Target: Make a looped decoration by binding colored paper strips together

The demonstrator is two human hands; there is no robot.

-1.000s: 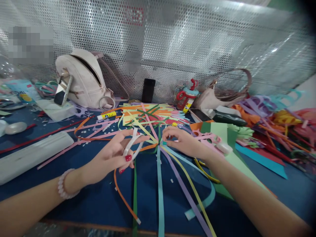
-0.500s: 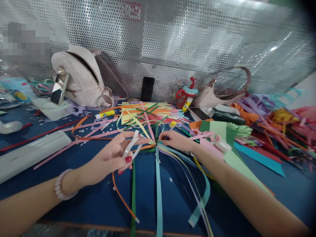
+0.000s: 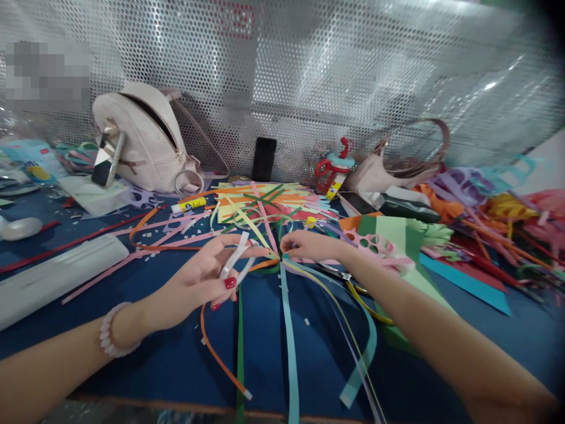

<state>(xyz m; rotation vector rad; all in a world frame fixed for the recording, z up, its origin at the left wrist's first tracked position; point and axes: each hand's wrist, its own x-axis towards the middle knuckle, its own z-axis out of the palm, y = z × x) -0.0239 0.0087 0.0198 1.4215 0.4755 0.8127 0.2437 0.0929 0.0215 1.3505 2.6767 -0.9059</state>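
Coloured paper strips fan out from one joint at the table's middle, among them a light blue strip (image 3: pixel 289 341), a green strip (image 3: pixel 239 347) and an orange strip (image 3: pixel 220 362). My left hand (image 3: pixel 209 274) has a folded white paper strip (image 3: pixel 233 259) between its fingers, and its index fingertip reaches the joint. Across from it, my right hand (image 3: pixel 309 246) is closed, with bent fingers pinching at the joint beside a small teal bit. What exactly those fingers grip is hidden. A pale yellow strip (image 3: pixel 253 227) and a pink strip (image 3: pixel 262 215) run away from the joint.
Behind lie a pile of cut strips (image 3: pixel 282 197), a glue stick (image 3: pixel 189 205) and an upright phone (image 3: pixel 264 159). Scissors (image 3: pixel 339 272) lie under my right forearm. A white backpack (image 3: pixel 141 138) stands left, a white box-like block (image 3: pixel 66 277) nearer. Coloured paper heaps up at right.
My right hand has shifted slightly left at the joint, and its forearm has moved, showing more of the scissors. The light blue strip's lower end has swung right. My left hand stays put.
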